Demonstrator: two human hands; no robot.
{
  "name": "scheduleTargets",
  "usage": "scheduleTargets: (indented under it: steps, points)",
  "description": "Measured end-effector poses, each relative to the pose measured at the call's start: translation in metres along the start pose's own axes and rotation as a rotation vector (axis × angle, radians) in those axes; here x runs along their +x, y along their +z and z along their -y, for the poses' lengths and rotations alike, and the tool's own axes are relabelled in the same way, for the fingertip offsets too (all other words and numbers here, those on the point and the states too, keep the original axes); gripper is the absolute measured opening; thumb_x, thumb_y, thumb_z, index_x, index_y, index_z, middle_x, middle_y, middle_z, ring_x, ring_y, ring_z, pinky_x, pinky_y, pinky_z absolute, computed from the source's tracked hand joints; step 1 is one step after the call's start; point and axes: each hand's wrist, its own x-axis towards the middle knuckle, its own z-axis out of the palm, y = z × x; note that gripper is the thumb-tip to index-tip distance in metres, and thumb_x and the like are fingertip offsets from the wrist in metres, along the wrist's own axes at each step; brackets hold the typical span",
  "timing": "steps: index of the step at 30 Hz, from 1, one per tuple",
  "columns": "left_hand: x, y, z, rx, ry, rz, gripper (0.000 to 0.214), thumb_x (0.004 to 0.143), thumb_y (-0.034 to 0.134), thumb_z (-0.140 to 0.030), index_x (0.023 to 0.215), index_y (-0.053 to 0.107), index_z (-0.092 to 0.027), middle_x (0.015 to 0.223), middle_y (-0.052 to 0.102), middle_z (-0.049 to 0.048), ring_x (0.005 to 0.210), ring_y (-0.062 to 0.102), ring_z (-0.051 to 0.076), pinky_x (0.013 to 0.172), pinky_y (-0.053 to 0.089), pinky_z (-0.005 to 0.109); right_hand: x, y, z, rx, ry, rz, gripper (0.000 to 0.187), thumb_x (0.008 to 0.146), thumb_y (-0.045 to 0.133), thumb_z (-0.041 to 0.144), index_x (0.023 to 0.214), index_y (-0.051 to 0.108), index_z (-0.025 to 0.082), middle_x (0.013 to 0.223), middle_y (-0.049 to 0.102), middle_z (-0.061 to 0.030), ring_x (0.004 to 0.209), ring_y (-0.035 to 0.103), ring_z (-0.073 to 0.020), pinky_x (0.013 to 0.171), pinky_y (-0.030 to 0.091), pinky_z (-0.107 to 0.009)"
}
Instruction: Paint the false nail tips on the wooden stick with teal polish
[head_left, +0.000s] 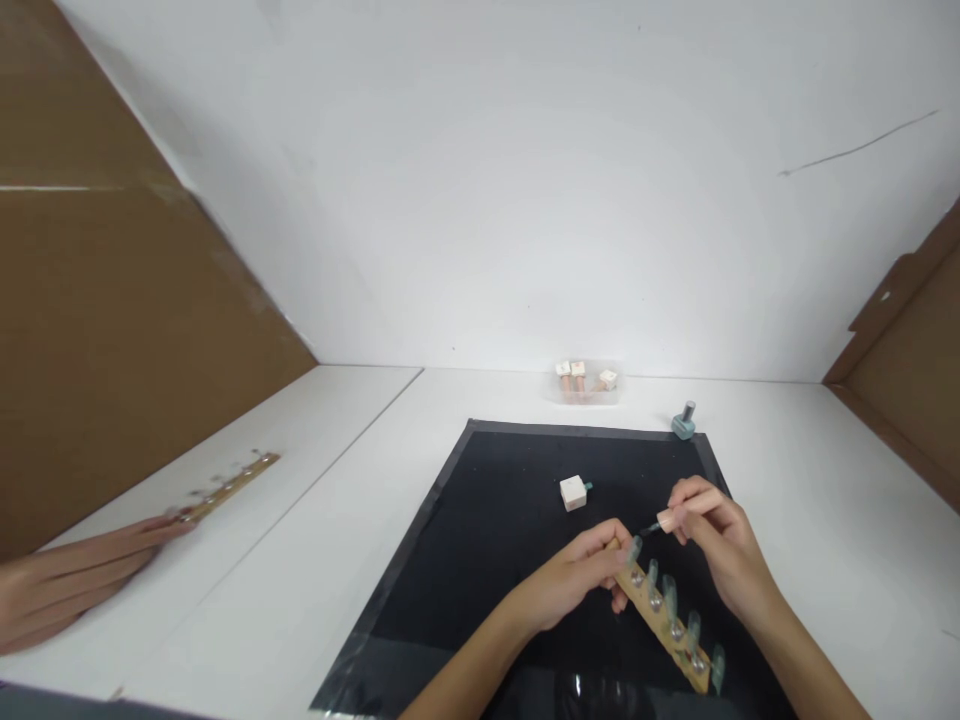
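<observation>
My left hand (pixel 581 575) is closed around the upper end of a wooden nail-tip stand (pixel 660 620). Several greenish false nails (pixel 670 597) rise from the round silver holders along it. Between the fingertips of my right hand (pixel 712 525), a nail polish brush (pixel 667 521) is gripped by its pale pink cap. Its dark bristles reach left, close to the topmost nail; whether they touch it I cannot tell. A white, square nail polish bottle (pixel 574 492) is on the black mat (pixel 517 500) beyond my left hand, its green neck uncapped and pointing right.
A teal bottle with a silver cap (pixel 684 421) stands near the mat's far right corner. Behind the mat, a clear plastic box (pixel 587 383) holds white bottles with pink caps. At left, another person's hand (pixel 90 575) is at a second wooden nail stand (pixel 232 483). Cardboard panels (pixel 112 300) flank the table.
</observation>
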Motion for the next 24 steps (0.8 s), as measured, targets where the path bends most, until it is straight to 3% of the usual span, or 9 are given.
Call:
scheduleTargets:
  steps: [5, 10, 13, 16, 24]
  points:
    - [-0.0011, 0.0005, -0.0017, -0.039, 0.01, 0.001, 0.036, 0.069, 0.064, -0.048, 0.071, 0.046, -0.018, 0.059, 0.05, -0.0044, 0.051, 0.047, 0.007, 0.053, 0.036, 0.022, -0.0005, -0.001, -0.0035, 0.052, 0.026, 0.043, 0.022, 0.076, 0.067, 0.029, 0.057, 0.063, 0.019, 0.071, 0.055, 0.0, 0.052, 0.046, -0.0096, 0.048, 0.038, -0.023]
    - [-0.0012, 0.0021, -0.0031, -0.1, 0.014, -0.02, 0.038, 0.067, 0.066, -0.048, 0.07, 0.045, -0.017, 0.058, 0.049, -0.0043, 0.049, 0.045, 0.007, 0.051, 0.038, 0.022, 0.0004, 0.0008, 0.0004, 0.115, 0.086, -0.074, 0.026, 0.071, 0.073, 0.034, 0.054, 0.061, 0.018, 0.071, 0.054, 0.0007, 0.047, 0.045, -0.0078, 0.044, 0.035, -0.023]
    - [-0.0015, 0.0022, -0.003, -0.111, 0.026, -0.011, 0.037, 0.067, 0.067, -0.047, 0.07, 0.046, -0.017, 0.059, 0.049, -0.0041, 0.05, 0.045, 0.007, 0.051, 0.039, 0.021, -0.001, 0.0009, 0.004, 0.19, 0.074, -0.005, 0.026, 0.072, 0.071, 0.037, 0.056, 0.062, 0.018, 0.072, 0.055, 0.0004, 0.047, 0.047, -0.0084, 0.045, 0.038, -0.024]
    - [-0.002, 0.0025, -0.0032, -0.121, 0.026, 0.005, 0.035, 0.068, 0.067, -0.045, 0.07, 0.046, -0.017, 0.059, 0.05, -0.0037, 0.051, 0.048, 0.007, 0.051, 0.039, 0.021, -0.0015, 0.0008, 0.0051, 0.111, 0.102, 0.068, 0.026, 0.075, 0.069, 0.037, 0.058, 0.065, 0.018, 0.074, 0.056, -0.0005, 0.049, 0.047, -0.0084, 0.047, 0.039, -0.024]
    - [-0.0034, 0.0049, -0.0048, -0.171, 0.056, -0.006, 0.034, 0.069, 0.067, -0.042, 0.071, 0.045, -0.017, 0.058, 0.049, -0.0039, 0.048, 0.046, 0.006, 0.049, 0.039, 0.02, 0.0033, 0.0023, 0.0034, -0.005, 0.122, -0.12, 0.033, 0.07, 0.068, 0.05, 0.064, 0.067, 0.017, 0.084, 0.058, -0.0035, 0.047, 0.043, -0.0074, 0.043, 0.038, -0.024]
